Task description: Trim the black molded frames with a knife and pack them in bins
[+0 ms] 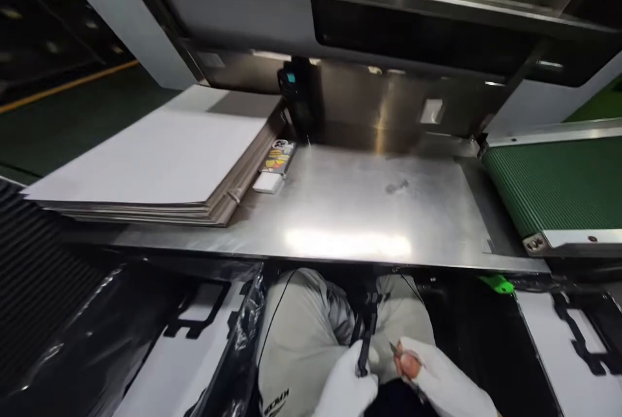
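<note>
On my feed the left hand point(348, 383), in a white glove, is closed around a slender black part point(368, 339) that sticks up over the lap, just before the edge of the steel table point(350, 203). Near it, I see the right hand point(427, 370), fingertips bare, pinching a small pointed tool point(392, 348) too blurred for me to name. A stack of white sheets point(146, 151) sits on the table's left, a green conveyor belt point(564, 177) at its right
</note>
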Demonstrator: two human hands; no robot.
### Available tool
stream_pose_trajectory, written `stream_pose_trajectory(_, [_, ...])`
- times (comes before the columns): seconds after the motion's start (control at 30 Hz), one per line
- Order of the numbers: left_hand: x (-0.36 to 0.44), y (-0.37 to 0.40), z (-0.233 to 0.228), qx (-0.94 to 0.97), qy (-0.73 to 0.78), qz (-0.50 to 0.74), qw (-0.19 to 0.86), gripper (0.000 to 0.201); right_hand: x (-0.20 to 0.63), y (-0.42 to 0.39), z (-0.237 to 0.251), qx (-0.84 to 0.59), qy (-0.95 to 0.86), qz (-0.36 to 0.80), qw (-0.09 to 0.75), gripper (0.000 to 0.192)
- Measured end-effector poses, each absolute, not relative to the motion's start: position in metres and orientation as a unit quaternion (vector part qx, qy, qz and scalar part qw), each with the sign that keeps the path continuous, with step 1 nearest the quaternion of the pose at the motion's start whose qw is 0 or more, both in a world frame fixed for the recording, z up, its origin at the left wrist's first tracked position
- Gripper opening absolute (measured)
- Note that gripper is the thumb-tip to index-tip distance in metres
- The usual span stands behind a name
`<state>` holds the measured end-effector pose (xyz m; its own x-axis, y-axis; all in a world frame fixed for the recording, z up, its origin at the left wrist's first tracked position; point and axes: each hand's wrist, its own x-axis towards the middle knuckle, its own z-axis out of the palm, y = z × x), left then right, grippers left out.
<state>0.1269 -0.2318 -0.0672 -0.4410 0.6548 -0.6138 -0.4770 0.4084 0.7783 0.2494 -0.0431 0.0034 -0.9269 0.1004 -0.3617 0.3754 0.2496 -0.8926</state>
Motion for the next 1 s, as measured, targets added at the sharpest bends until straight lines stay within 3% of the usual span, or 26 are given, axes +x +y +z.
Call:
stream_pose_trajectory(0.13, [0.134, -0.231, -0.036, 0.106, 0.696, 0.539, 0.463, 0.011, 0.224, -0.071, 0.010, 0.160, 0.862, -0.436, 0.204, 0.053])
stream_pose_trajectory(0.33, [0.143, -0.236, -0.025, 0.085, 0.749, 0.505, 0.420, 0.015, 0.217, -0.093, 0.012, 0.142, 0.914, -0.299, 0.235, 0.048])
stream_pose_trajectory(0.6, [0.133, -0.240, -0.017, 0.087, 0.724, 0.503, 0.464, 0.025, 0.211, -0.098, 0.018, 0.156, 0.898, -0.311, 0.271, 0.048])
stream_pose_trajectory(1.0, [0.134, -0.241, -0.017, 0.085, 0.758, 0.459, 0.456, 0.028, 0.222, -0.105, -0.005, 0.183, 0.882, -0.361, 0.240, 0.055])
